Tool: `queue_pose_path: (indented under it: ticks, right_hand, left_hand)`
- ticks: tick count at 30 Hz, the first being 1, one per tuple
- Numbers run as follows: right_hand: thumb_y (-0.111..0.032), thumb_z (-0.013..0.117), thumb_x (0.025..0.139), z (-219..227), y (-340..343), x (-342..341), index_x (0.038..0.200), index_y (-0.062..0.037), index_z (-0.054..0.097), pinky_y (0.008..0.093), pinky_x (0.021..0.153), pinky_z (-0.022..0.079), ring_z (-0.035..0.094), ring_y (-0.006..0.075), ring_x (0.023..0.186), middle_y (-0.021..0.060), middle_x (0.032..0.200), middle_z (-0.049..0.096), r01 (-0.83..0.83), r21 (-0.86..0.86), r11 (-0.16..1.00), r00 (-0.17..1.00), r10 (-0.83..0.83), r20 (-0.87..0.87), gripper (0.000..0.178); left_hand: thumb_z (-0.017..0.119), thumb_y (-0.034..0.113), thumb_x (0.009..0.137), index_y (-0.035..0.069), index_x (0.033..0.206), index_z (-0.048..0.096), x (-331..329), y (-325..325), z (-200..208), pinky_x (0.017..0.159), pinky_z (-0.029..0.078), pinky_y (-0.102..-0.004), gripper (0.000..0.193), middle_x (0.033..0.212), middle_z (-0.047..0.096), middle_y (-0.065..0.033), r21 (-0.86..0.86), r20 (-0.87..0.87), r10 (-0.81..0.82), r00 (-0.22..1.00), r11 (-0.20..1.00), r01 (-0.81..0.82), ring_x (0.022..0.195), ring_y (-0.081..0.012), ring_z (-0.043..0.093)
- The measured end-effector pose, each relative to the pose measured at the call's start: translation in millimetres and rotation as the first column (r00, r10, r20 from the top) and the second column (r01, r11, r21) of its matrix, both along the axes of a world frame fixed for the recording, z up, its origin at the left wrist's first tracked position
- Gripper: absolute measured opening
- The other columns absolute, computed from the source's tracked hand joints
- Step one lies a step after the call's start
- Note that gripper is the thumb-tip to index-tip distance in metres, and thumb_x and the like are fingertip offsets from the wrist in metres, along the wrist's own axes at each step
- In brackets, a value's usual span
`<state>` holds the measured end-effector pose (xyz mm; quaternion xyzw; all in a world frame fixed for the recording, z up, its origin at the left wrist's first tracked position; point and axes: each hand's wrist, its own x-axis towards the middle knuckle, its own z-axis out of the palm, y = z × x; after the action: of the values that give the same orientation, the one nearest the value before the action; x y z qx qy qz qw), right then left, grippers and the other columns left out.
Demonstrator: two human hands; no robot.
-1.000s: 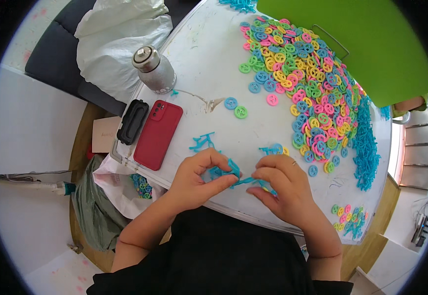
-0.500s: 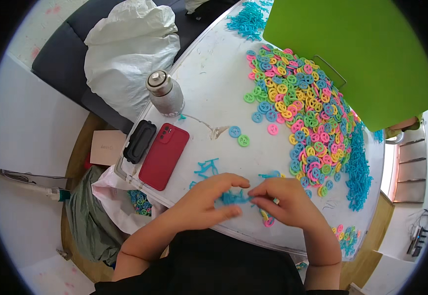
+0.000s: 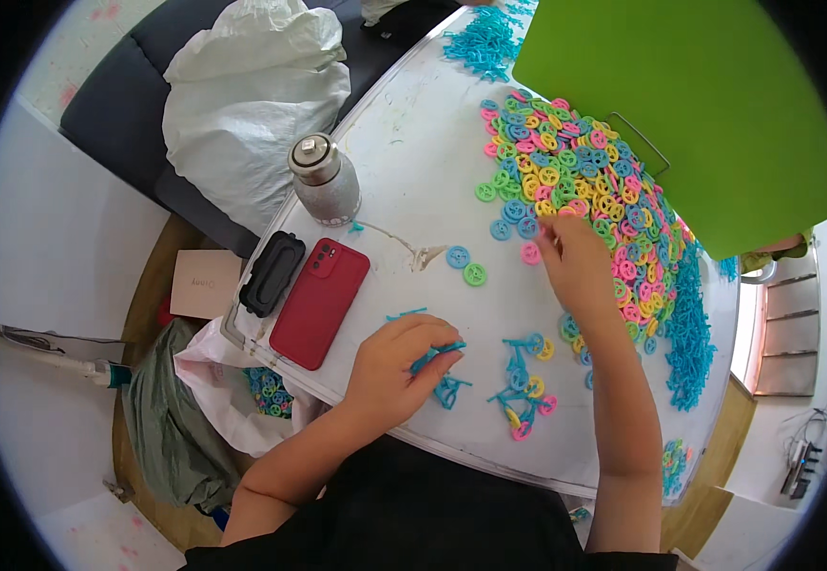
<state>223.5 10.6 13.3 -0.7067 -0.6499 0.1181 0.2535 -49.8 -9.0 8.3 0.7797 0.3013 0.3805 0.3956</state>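
My left hand (image 3: 400, 373), low over the table's near side, is closed on a turquoise plastic piece (image 3: 449, 350) that pokes out past its fingertips. More turquoise pieces (image 3: 448, 391) lie just under it. My right hand (image 3: 580, 266) reaches to the left edge of a big heap of small plastic wheels (image 3: 580, 171) in pink, yellow, green and blue. Its thumb and fingers are drawn together there; what they pinch, if anything, is hidden. Between my arms sit turquoise pieces joined with coloured wheels (image 3: 525, 385). A blue wheel (image 3: 458, 257) and a green wheel (image 3: 474, 275) rest apart from the heap.
A red phone (image 3: 319, 305), a black case (image 3: 272, 274) and a silver flask (image 3: 326, 186) stand along the left edge. Turquoise piles lie at the back (image 3: 483, 46) and right (image 3: 689, 333). A green board (image 3: 689, 105) borders the heap. Left below hangs an open bag (image 3: 214, 381).
My right hand has left the left hand's side and gone forward to the wheel heap, uncovering the joined pieces. My left hand has shifted slightly and still holds a turquoise piece.
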Motion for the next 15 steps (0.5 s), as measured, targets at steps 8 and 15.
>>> queue_pose_path:
  ticks: [8,15]
  right_hand:
    - [-0.012,0.076,0.080,-42,28,6,0.099,-0.0011,0.067,0.0412,0.079,0.052,0.063,0.0332,0.089,0.0138,0.094,0.062,0.033,0.100,0.994,0.953,-0.062,0.296,0.024]
    - [-0.014,0.079,0.078,-35,17,3,0.088,-0.0013,0.066,0.0409,0.077,0.052,0.063,0.0323,0.087,0.0118,0.094,0.062,0.075,0.094,0.993,0.994,-0.082,0.073,0.021]
  left_hand:
    - [0.068,0.002,0.088,0.001,0.105,0.069,5,-1,-4,0.080,0.051,-0.0302,0.016,0.100,0.069,-0.0097,-0.239,0.068,0.022,0.997,0.971,-0.005,0.090,-0.0180,0.065]
    - [0.066,0.002,0.090,0.000,0.110,0.066,13,0,-13,0.085,0.051,-0.0300,0.019,0.107,0.068,-0.0110,-0.257,0.131,-0.021,0.991,0.965,0.055,0.100,-0.0193,0.063]
